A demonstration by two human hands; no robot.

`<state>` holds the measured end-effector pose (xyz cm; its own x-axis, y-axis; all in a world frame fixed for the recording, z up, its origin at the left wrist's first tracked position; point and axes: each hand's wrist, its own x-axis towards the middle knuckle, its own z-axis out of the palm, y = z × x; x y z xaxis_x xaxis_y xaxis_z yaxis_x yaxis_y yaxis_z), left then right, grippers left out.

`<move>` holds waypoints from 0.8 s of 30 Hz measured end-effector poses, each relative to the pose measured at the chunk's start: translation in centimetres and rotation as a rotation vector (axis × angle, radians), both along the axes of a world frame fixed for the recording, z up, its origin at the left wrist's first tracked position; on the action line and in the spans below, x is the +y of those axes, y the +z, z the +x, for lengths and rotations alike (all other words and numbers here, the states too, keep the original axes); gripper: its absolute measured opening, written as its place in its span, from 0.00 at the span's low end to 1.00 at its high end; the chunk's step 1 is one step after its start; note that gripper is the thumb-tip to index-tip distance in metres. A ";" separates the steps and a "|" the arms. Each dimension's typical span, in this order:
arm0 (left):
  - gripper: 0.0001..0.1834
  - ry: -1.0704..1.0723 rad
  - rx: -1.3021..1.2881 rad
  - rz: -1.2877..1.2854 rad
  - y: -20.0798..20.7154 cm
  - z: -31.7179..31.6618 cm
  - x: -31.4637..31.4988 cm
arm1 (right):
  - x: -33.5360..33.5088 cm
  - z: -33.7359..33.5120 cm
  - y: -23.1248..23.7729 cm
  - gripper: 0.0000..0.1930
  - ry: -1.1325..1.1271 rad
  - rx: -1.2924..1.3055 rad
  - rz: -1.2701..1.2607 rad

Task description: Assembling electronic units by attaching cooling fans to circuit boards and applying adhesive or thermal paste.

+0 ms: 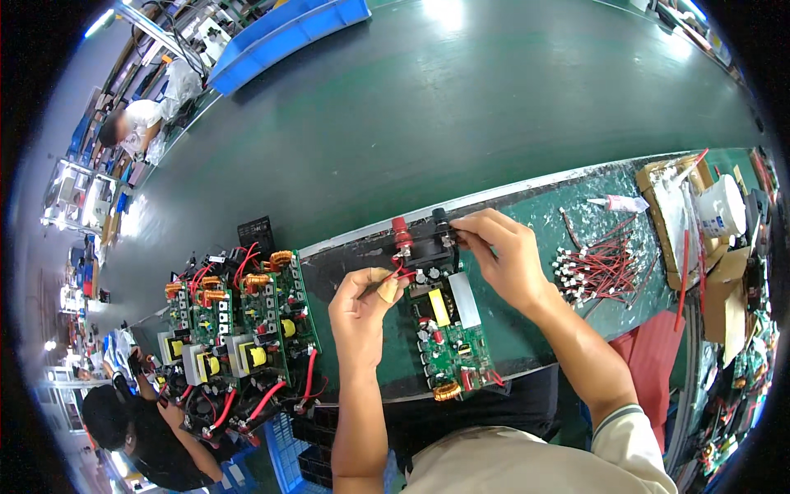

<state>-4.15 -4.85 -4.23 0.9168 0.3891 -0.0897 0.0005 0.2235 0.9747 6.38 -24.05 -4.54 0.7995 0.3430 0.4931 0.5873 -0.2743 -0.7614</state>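
A green circuit board (pixel 453 350) lies on the bench in front of me, with copper coils, a yellow-wrapped part and a silver heat sink. Beyond its far edge is a black panel (pixel 423 249) carrying a red binding post (pixel 401 232) and a black binding post (pixel 441 219). My left hand (pixel 362 309) is closed, pinching a red wire (pixel 401 270) near the red post; one of its fingertips has a tan cover. Thumb and forefinger of my right hand (pixel 504 257) close on the black post from the right.
Several assembled boards (pixel 239 317) with red cables stand at the left. Right of me lie a pile of red-black leads (pixel 605 267), a glue tube (pixel 621 202), a cardboard box (pixel 658 177) and a white tub (pixel 721 207). A blue bin (pixel 288 37) sits far off; two people work leftward.
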 end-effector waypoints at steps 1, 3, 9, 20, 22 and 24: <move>0.08 0.009 -0.006 -0.003 -0.3 -0.2 -0.1 | 0.1 -0.1 0.0 0.12 -0.003 -0.003 0.016; 0.08 -0.001 -0.035 0.024 -1.2 -0.3 -0.4 | 0.0 -0.3 -0.4 0.11 -0.004 0.019 0.018; 0.07 -0.004 -0.054 0.102 -2.4 -0.2 -0.1 | 0.3 0.9 -0.7 0.08 -0.023 0.174 -0.006; 0.07 -0.057 0.006 0.107 -1.5 1.0 0.8 | 0.0 2.1 -0.5 0.05 0.057 0.484 -0.030; 0.07 -0.053 0.026 -0.053 -0.6 1.1 0.2 | 0.0 1.7 -0.3 0.06 0.023 0.407 -0.068; 0.08 -0.047 0.031 -0.044 -1.0 0.8 -0.4 | -0.1 1.0 0.1 0.07 -0.005 0.333 -0.105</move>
<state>-3.33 -5.22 -5.20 0.9304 0.3408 -0.1347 0.0422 0.2655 0.9632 7.36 -24.11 -4.42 0.9124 0.3736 0.1672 0.3098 -0.3633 -0.8786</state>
